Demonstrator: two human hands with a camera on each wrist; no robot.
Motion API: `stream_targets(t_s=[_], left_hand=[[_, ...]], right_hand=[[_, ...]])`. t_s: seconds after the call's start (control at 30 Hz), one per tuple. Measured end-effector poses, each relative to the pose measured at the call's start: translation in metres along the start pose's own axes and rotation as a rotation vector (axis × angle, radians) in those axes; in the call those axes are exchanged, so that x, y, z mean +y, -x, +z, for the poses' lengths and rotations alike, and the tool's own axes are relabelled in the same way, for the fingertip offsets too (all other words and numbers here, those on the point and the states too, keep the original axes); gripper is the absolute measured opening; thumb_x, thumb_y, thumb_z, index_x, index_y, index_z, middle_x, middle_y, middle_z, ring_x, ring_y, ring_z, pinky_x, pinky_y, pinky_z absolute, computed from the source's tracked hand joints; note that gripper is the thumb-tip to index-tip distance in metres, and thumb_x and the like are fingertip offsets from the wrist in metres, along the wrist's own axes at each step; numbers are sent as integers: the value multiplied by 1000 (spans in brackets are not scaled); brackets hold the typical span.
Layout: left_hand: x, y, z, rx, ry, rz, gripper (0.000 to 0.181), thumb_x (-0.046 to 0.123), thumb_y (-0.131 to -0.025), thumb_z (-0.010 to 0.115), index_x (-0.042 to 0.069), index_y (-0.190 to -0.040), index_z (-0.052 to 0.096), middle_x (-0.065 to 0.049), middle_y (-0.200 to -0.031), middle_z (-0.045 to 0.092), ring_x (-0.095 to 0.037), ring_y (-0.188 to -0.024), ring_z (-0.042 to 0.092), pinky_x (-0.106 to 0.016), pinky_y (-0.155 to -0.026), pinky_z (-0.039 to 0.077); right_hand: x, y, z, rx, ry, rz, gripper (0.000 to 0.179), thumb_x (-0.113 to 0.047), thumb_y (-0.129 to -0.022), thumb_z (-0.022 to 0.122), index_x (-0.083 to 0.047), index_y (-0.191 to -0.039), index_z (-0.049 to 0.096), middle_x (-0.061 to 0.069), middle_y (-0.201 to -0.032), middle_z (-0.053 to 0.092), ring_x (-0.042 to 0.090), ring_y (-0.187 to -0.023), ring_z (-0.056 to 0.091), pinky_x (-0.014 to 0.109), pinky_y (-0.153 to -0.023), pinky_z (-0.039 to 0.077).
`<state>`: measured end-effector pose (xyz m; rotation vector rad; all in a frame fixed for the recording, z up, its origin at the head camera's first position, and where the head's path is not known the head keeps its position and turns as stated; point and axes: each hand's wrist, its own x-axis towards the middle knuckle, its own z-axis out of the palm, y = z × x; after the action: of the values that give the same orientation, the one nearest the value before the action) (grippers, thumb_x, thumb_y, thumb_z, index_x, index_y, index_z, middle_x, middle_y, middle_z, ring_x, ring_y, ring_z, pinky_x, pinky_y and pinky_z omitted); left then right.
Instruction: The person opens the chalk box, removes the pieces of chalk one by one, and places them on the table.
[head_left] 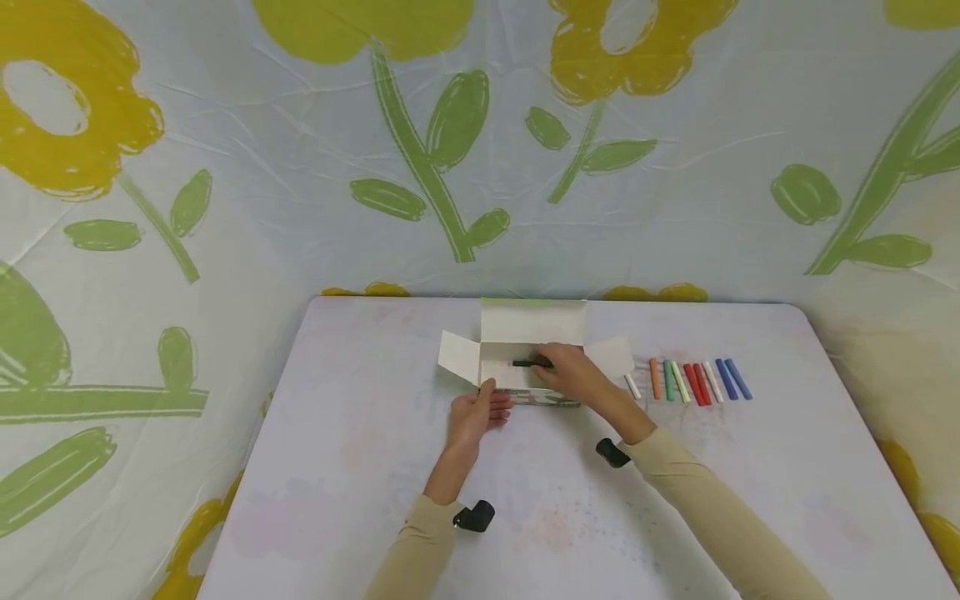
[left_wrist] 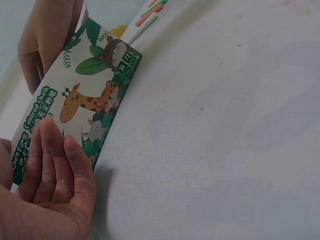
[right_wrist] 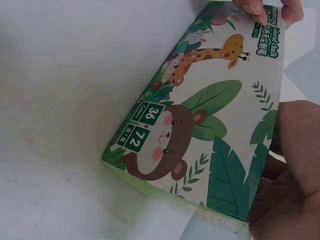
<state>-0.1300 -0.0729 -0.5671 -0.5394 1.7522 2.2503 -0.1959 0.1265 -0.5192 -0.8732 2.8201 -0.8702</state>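
Observation:
An open cardboard chalk box (head_left: 540, 398), printed with animals and leaves, sits on the table with its flaps spread. My left hand (head_left: 472, 415) holds the box's front left corner, thumb at the rim and fingers along the printed front (left_wrist: 75, 105). Reaching into the box from the right, my right hand (head_left: 573, 372) pinches a black chalk stick (head_left: 522, 363) above the box floor. In the right wrist view, the box's front panel (right_wrist: 215, 110) hides the right fingertips and the stick.
Right of the box, several chalk sticks lie side by side: orange (head_left: 656, 378), green (head_left: 669, 380), red (head_left: 692, 384), blue (head_left: 726, 379) and pale ones. A short white stick (head_left: 632, 386) lies close to the right flap (head_left: 613, 357). Flowered cloth (head_left: 300, 167) hangs behind the table.

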Motion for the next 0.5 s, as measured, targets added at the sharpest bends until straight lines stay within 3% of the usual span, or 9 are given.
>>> stream_targets(t_s=[0.3,0.5], left_hand=[[0,0,0,7,-4,17,46,30,-104,61,-13,-95,75,-14,-83,76,-8,-62,67,-23,-61,58],[-1,0,-1,11,1,-3,46,31,-103,61,-13,-96,75,-20,-88,76,-8,-62,68,-23,-61,59]], right_hand=[[-1,-5,-1,-117,-18,-70,10,2,-98,64,8,-105,68,17,-97,71,32,-91,68,46,-80,57],[-4,-9,-4,-197,1,-49,13,5,-98,62,10,-108,69,19,-99,71,32,-92,68,46,-82,57]])
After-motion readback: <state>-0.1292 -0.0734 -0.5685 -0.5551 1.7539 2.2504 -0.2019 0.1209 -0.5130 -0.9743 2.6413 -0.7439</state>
